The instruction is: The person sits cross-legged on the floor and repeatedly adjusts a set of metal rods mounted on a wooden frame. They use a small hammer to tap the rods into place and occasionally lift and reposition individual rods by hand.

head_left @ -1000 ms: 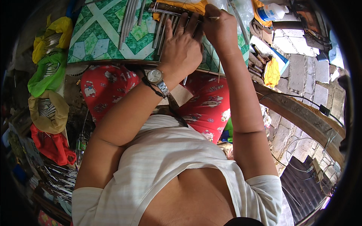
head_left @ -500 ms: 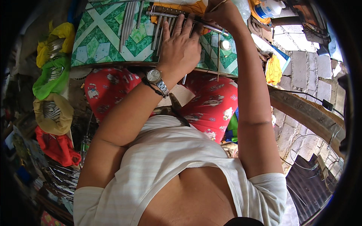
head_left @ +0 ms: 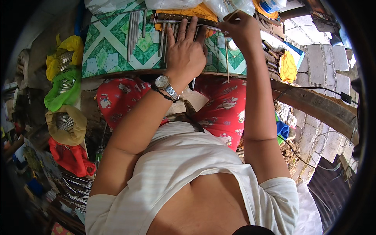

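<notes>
The left hand lies flat, palm down, fingers spread over a row of thin grey metal rods on the far part of the table, which is covered with a green and white diamond-patterned cloth. Its grip is open: it presses on the rods and closes around nothing. A silver wristwatch with a metal band sits on that wrist.

The right hand is at the far right of the table, just beside the left hand, fingers curled in a tight pinch. It seems to hold the end of a thin metal rod that runs crosswise over the row, though the contact is too small to tell for certain.

More loose grey rods lie on the cloth to the left, near an orange cloth at the far edge. On the near side, below the table edge, are the person's red patterned trousers and white striped shirt. At the left stand yellow, green, tan and red bags holding bundled metal pieces. Grey paving blocks lie to the right.
</notes>
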{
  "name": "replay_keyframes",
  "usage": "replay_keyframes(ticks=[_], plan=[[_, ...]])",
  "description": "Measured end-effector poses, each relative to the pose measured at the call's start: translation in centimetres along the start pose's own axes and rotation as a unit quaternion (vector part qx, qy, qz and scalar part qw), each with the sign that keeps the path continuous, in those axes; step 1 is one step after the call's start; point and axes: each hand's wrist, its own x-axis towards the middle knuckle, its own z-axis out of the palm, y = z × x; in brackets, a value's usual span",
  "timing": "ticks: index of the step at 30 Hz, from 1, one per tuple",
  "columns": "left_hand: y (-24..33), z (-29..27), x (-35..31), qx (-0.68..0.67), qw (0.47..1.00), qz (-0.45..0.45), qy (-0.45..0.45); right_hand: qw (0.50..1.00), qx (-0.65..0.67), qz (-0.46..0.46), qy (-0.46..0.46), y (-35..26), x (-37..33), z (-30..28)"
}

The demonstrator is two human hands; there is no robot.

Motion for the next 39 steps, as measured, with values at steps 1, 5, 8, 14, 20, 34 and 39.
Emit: replay_keyframes(ticks=[1,5,8,14,20,34,39], plan=[[0.0,0.0,-0.1,0.003,1.0,0.0,-0.001,0.995,0.064,0.041,-0.064,-0.1,-1.4,-1.2],[0.0,0.2,0.0,-0.008,1.0,0.006,0.012,0.986,-0.016,0.093,-0.136,-0.5,-7.7,-2.2],[0.0,0.5,-0.1,-0.021,0.999,0.004,0.025,0.983,-0.039,0.12,-0.135,-0.3,-10.2,-1.9],[0.0,0.4,0.0,-0.017,1.0,0.007,0.021,0.985,-0.145,0.06,-0.075,-0.1,-9.2,-0.9],[0.0,0.3,-0.1,0.007,1.0,0.009,0.014,0.958,-0.257,-0.025,0.122,1.9,-3.4,-2.6],[-0.2,0.6,0.0,0.0,1.0,0.006,0.012,0.958,-0.153,-0.061,0.234,4.8,0.3,-7.3],[-0.2,0.6,0.0,-0.005,1.0,0.009,0.015,0.938,0.199,-0.099,0.265,1.9,-3.7,-15.7]])
